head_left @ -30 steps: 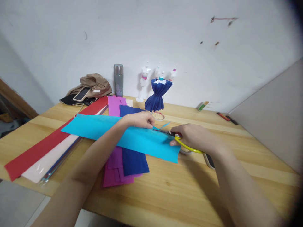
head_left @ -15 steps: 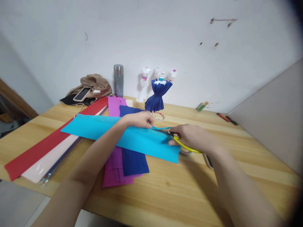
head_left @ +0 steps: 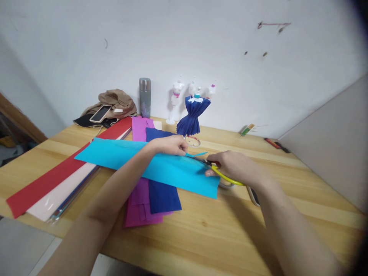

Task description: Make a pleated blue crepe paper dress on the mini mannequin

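Observation:
A long sheet of bright blue crepe paper (head_left: pixel 169 172) lies across the table, over other coloured paper. At its far edge my left hand (head_left: pixel 174 145) is closed, its fingers pinching the paper. My right hand (head_left: pixel 230 165) is closed round yellow-handled scissors (head_left: pixel 227 179), whose dark blades point left into the sheet near my left fingers. A narrow blue strip (head_left: pixel 201 154) sticks up at the cut. Under the sheet are dark blue paper (head_left: pixel 165 197) and magenta paper (head_left: pixel 140 211).
Red paper (head_left: pixel 34 188) and pale pink paper (head_left: pixel 48 202) lie at left. Behind stand a grey flask (head_left: pixel 145 99), a small form in a pleated navy dress (head_left: pixel 189 117) and white mannequins (head_left: pixel 175 101). A brown cloth bag (head_left: pixel 117 101) and a phone (head_left: pixel 100 114) lie back left.
The scissors stay in the sheet and both hands hold nearly the same place. The thin cut strip at the far edge now shows a free end standing up. The view has shifted very slightly.

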A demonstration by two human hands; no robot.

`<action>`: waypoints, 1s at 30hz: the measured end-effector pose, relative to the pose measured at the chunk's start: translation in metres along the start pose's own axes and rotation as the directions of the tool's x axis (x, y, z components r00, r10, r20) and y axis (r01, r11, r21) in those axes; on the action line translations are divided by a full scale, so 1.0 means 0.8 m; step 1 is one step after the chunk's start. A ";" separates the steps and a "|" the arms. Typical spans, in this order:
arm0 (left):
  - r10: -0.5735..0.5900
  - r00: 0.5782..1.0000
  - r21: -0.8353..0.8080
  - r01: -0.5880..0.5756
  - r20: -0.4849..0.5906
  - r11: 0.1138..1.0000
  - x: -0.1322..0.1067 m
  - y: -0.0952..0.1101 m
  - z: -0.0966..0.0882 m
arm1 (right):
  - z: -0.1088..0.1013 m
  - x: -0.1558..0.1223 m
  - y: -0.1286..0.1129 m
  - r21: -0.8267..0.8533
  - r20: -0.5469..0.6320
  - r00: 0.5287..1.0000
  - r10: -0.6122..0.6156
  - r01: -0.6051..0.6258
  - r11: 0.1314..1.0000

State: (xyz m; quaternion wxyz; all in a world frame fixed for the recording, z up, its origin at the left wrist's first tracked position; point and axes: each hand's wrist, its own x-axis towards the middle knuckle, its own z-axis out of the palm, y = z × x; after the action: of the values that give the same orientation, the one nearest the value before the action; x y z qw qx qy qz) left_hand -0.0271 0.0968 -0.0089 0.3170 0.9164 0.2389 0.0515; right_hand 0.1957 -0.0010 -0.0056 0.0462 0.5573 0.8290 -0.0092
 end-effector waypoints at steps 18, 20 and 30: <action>-0.029 1.000 0.006 0.029 -0.004 1.000 0.002 0.000 0.001 | 0.001 0.001 0.003 0.010 -0.019 1.000 -0.013 0.013 1.000; -0.022 1.000 0.008 0.022 -0.006 1.000 0.002 0.000 0.001 | 0.003 0.001 0.005 0.008 -0.029 0.999 -0.026 0.026 1.000; -0.013 1.000 0.044 0.013 0.000 0.999 0.003 -0.004 0.002 | 0.003 0.002 0.005 -0.028 -0.030 0.998 -0.046 0.045 0.999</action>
State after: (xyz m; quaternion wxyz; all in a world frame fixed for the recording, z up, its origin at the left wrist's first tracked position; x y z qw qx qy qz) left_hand -0.0262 0.0995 -0.0123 0.2971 0.9215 0.2461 0.0441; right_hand 0.1992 0.0019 -0.0080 0.0409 0.5376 0.8421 0.0099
